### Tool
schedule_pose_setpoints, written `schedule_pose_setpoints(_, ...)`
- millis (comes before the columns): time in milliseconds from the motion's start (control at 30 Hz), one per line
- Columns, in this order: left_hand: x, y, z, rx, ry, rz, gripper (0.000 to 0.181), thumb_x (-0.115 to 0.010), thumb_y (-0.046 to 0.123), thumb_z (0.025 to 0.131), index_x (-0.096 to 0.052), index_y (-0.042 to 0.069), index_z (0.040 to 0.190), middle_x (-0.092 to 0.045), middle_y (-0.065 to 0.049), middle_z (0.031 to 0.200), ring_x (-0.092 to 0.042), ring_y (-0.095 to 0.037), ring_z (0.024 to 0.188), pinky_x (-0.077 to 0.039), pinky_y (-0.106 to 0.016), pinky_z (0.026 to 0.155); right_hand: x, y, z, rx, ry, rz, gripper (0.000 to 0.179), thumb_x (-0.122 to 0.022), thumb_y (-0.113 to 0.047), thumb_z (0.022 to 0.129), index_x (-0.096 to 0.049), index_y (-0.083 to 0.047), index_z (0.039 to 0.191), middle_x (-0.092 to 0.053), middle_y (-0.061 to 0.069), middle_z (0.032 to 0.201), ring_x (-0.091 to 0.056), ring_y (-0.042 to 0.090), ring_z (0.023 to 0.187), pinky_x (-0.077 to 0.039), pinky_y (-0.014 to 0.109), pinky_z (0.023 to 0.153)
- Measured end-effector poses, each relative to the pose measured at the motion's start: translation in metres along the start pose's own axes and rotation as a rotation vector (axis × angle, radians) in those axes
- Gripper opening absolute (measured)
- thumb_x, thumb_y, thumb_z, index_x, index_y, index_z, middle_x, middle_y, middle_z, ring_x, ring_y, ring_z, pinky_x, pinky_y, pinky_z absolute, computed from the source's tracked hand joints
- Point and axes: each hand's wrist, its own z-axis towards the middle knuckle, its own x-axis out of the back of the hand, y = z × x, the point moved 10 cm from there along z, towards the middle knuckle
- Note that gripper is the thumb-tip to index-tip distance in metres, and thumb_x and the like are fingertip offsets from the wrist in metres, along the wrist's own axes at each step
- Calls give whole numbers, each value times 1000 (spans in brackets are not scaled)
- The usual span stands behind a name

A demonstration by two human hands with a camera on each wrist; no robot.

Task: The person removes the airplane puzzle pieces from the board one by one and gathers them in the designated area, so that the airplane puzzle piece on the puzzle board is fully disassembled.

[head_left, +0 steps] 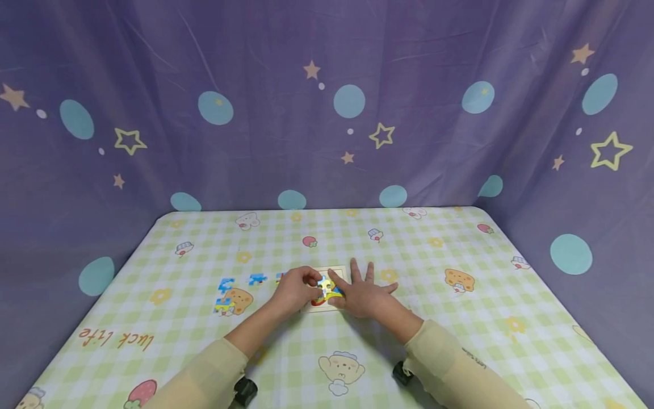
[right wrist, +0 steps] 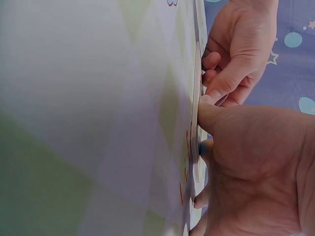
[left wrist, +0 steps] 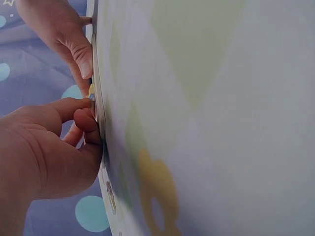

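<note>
A small wooden puzzle board (head_left: pixel 334 272) lies on the table between both hands, with colourful jigsaw pieces (head_left: pixel 327 284) in it. At its left side my left hand (head_left: pixel 294 291) has thumb and forefinger brought together at a puzzle piece, pinching it low over the board; the fingers hide most of that piece. My right hand (head_left: pixel 364 296) rests over the board's right side with fingers spread, the thumb and forefinger touching the pieces there. From the left wrist view, a bit of yellow and blue piece (left wrist: pixel 91 91) shows by the left fingertips.
Several loose blue and yellow jigsaw pieces lie left of the board, among them a blue piece (head_left: pixel 258 279) and a yellow-and-blue piece (head_left: pixel 223 306). A checked cloth (head_left: pixel 419 255) covers the table. Behind it hangs a purple curtain (head_left: pixel 265 142).
</note>
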Motion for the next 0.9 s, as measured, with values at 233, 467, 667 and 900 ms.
schedule_pose_setpoints(233,-1,0,0,-15,-10,-19,19,-79,2,84,-69,5,100,-64,-3,82,-57,-16,67,-49,-28,59,0,0,0,-7,0,0,70,-43,-66,99,-16,-47,160,0,12,169,-2,50,149,-22,90,85)
schedule_pose_setpoints(467,-1,-1,0,-9,-8,-29,20,-79,2,84,-69,5,100,-64,-4,78,-55,-15,60,-46,-27,54,0,0,0,-13,2,8,70,-43,-66,99,-16,-47,160,0,12,169,-1,50,150,-21,90,86)
schedule_pose_setpoints(667,1,-2,1,7,-5,-49,20,-79,3,83,-69,4,101,-65,-4,78,-56,-14,59,-46,-27,54,1,0,-1,-6,1,-3,70,-41,-67,99,-15,-47,160,1,12,169,-2,50,149,-22,90,87)
schedule_pose_setpoints(900,3,-6,2,26,-7,-128,23,-78,2,84,-68,3,104,-66,-6,82,-57,-16,58,-47,-28,52,2,0,-2,-8,-4,6,70,-42,-67,99,-15,-48,160,1,12,169,-1,50,149,-22,90,87)
